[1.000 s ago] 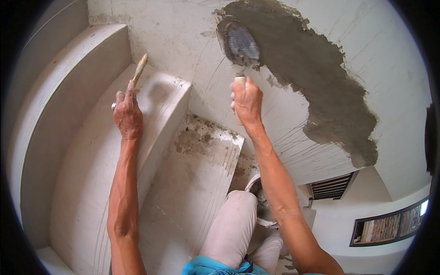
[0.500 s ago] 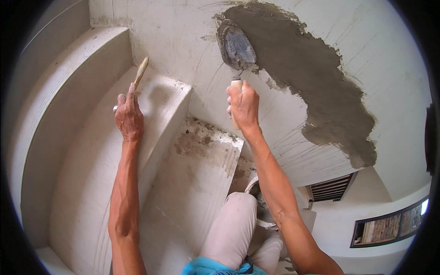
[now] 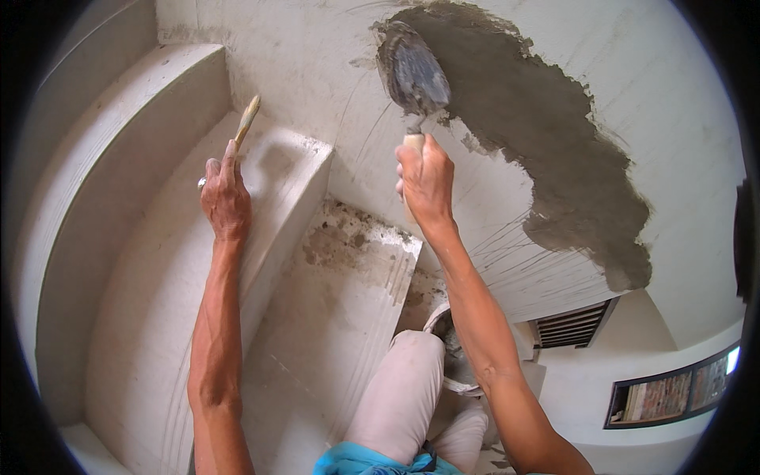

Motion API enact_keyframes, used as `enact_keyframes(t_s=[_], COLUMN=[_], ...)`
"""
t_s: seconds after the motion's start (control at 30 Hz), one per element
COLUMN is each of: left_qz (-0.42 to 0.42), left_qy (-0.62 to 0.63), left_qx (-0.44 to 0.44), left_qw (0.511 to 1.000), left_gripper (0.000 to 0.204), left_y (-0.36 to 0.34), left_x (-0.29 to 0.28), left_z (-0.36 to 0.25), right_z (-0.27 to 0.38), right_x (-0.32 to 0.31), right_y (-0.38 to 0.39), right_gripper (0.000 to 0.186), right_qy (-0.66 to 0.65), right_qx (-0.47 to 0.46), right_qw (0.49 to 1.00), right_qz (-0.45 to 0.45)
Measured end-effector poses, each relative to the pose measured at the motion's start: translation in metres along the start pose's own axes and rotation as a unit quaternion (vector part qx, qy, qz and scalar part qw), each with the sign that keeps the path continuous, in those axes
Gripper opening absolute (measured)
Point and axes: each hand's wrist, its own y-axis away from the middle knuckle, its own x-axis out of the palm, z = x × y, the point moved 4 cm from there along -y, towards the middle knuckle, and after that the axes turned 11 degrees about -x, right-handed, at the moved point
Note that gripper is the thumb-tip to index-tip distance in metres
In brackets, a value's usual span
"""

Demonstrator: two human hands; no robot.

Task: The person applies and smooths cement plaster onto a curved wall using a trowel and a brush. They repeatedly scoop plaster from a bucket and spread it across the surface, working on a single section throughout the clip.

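Observation:
My right hand (image 3: pixel 428 180) is wrapped round the pale handle of a trowel (image 3: pixel 415 73). The trowel's pointed blade, smeared with mortar, lies against the wall at the left edge of a dark patch of wet mortar (image 3: pixel 507 103). Over a stair step to the left, my left hand (image 3: pixel 225 198) is closed round a brush (image 3: pixel 248 119) with a light-coloured end pointing up and away. Most of the brush's other end is hidden by the fingers; a small shiny metallic bit (image 3: pixel 201 184) shows at the hand's left side.
Curved pale steps (image 3: pixel 119 158) rise on the left. A lower step (image 3: pixel 317 293) has mortar splashes near the wall. Beside my knee stands a bucket (image 3: pixel 457 372), partly hidden by my right forearm. A slatted vent (image 3: pixel 571 323) and a window opening (image 3: pixel 673 388) lie at lower right.
The trowel has shifted slightly right, its blade still by the patch's left edge. My right hand has moved slightly right with it. My left hand and the brush have hardly moved.

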Motion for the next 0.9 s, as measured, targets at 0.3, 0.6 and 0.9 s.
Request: enact_keyframes(t_s=[0.3,0.6,0.9], left_qz=[-0.007,-0.006,-0.003], left_qy=[-0.010,-0.001,-0.001], left_qx=[0.006,0.009,-0.007], left_qw=[1.000,1.000,1.000], left_gripper=[0.036,0.037,0.037], left_y=[0.002,0.000,0.004], left_x=[-0.003,0.000,-0.002], left_z=[0.003,0.000,0.004], right_z=[0.005,-0.006,-0.009], right_x=[-0.022,0.003,-0.029], right_y=[0.003,-0.017,0.016], right_gripper=[0.025,0.026,0.020], right_qy=[-0.064,0.035,-0.111], right_qx=[0.070,-0.034,0.106], right_qw=[0.994,0.999,0.983], right_qz=[-0.062,-0.015,-0.103])
